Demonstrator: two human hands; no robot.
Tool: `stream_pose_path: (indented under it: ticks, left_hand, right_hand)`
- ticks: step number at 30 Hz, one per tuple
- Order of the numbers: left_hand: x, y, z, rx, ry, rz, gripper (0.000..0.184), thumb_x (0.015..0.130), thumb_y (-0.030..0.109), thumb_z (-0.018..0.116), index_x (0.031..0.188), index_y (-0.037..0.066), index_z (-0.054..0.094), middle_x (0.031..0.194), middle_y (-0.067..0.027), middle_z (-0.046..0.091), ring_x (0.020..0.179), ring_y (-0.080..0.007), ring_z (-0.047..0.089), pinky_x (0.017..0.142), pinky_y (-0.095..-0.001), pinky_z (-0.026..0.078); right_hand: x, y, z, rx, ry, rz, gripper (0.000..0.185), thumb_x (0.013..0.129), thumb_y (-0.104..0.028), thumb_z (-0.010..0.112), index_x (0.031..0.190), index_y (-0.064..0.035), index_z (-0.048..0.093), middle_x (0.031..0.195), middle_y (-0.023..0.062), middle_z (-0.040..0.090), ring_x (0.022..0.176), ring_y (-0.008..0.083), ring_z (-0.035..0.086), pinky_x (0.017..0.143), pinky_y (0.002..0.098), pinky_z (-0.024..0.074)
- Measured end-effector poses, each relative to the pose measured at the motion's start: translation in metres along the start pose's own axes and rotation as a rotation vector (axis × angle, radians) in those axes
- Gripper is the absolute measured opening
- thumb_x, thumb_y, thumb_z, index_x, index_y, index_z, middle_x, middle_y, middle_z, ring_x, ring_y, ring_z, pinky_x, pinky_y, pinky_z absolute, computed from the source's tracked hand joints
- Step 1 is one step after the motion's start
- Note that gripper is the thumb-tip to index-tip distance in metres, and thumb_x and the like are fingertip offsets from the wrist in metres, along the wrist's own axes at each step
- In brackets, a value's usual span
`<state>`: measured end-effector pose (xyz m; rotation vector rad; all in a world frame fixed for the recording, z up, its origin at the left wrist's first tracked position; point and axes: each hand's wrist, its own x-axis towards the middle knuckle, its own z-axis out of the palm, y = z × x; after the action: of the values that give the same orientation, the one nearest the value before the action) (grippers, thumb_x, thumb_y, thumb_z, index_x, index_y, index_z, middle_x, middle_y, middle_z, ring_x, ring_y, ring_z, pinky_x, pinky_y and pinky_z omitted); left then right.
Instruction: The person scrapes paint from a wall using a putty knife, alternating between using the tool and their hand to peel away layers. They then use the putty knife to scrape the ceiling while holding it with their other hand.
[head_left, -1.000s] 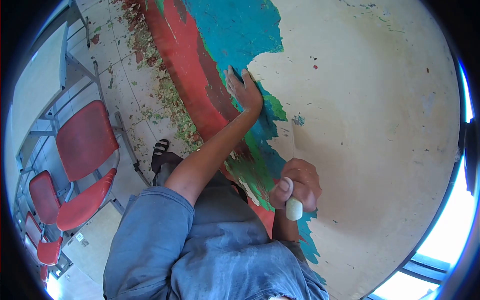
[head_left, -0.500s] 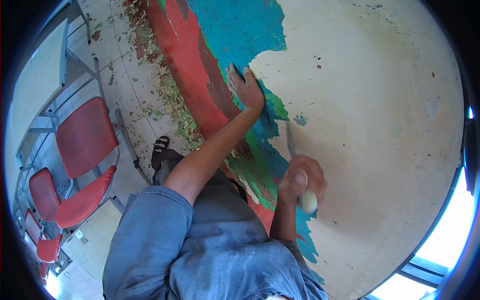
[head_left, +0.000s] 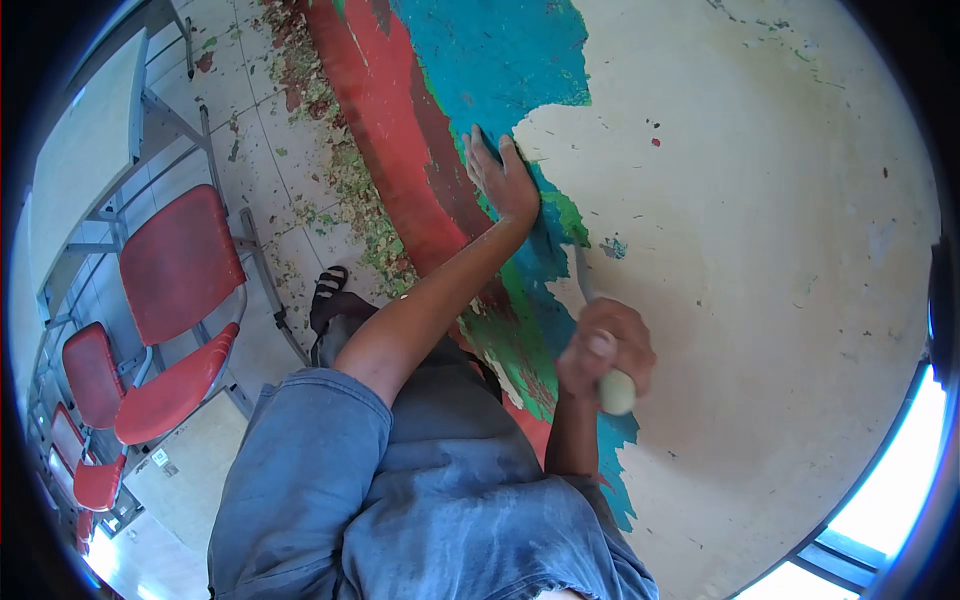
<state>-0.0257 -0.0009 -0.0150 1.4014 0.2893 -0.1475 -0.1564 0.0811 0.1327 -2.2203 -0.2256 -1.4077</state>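
Note:
My left hand (head_left: 503, 180) lies flat with spread fingers on the teal paint (head_left: 490, 60) of a large wall-like surface. Lower and to the right, my right hand (head_left: 608, 345) is wrapped round the pale rounded handle of a scraper (head_left: 617, 392). Its thin grey blade points up from my fist, and the tip is at the ragged edge of the green and teal paint. Right of that edge the surface is bare and cream (head_left: 760, 270). A red painted band (head_left: 385, 130) runs along its left side.
Paint flakes (head_left: 350, 190) litter the tiled floor (head_left: 262, 130) along the red band. Red chairs (head_left: 182, 262) and a pale-topped table (head_left: 95, 150) stand at the left. My sandalled foot (head_left: 330, 285) is on the floor. Bright window light shows at the lower right.
The right hand has moved slightly up and right with the scraper, whose blade now shows clearly. My left hand keeps its place on the teal paint. The whole view has shifted slightly.

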Motion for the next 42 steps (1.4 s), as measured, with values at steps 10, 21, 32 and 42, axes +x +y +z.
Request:
stream_pose_path:
  ticks: [10, 21, 32, 42]
  left_hand:
    - [0.002, 0.0, 0.002, 0.016, 0.006, 0.011, 0.054, 0.086, 0.032, 0.04, 0.13, 0.002, 0.028, 0.137, -0.0204, 0.021, 0.127, -0.0343, 0.017, 0.103, -0.044, 0.014]
    - [0.0, 0.001, 0.003, -0.006, -0.013, 0.006, 0.052, 0.086, 0.029, 0.041, 0.13, 0.003, 0.029, 0.137, -0.0206, 0.02, 0.127, -0.0349, 0.016, 0.102, -0.0445, 0.015]
    - [0.002, 0.001, 0.002, -0.009, -0.02, 0.004, 0.052, 0.086, 0.029, 0.041, 0.13, 0.003, 0.028, 0.137, -0.0205, 0.02, 0.126, -0.0353, 0.016, 0.102, -0.0452, 0.015]
    - [0.003, -0.002, 0.0, -0.01, -0.005, -0.001, 0.052, 0.085, 0.029, 0.042, 0.129, 0.003, 0.029, 0.137, -0.0207, 0.02, 0.126, -0.0361, 0.017, 0.102, -0.0457, 0.016]
  right_hand:
    - [0.011, 0.007, 0.002, 0.035, 0.094, 0.037, 0.022, 0.076, -0.007, 0.055, 0.059, -0.0051, 0.04, 0.045, 0.0036, 0.042, 0.036, 0.0172, 0.041, 0.033, 0.0279, 0.0357]
    - [0.01, 0.015, 0.015, -0.072, -0.109, 0.027, 0.017, 0.077, -0.012, 0.05, 0.064, -0.0046, 0.042, 0.046, 0.0054, 0.043, 0.038, 0.0179, 0.041, 0.037, 0.0296, 0.0378]
    - [0.019, 0.018, 0.012, -0.172, -0.103, -0.021, 0.019, 0.073, -0.004, 0.054, 0.059, -0.0034, 0.041, 0.047, 0.0054, 0.045, 0.036, 0.0163, 0.042, 0.035, 0.0279, 0.0369]
    - [0.023, 0.013, 0.016, -0.374, -0.132, 0.17, 0.017, 0.076, -0.01, 0.048, 0.06, -0.0031, 0.045, 0.053, 0.0104, 0.051, 0.045, 0.0191, 0.048, 0.043, 0.0287, 0.0404]
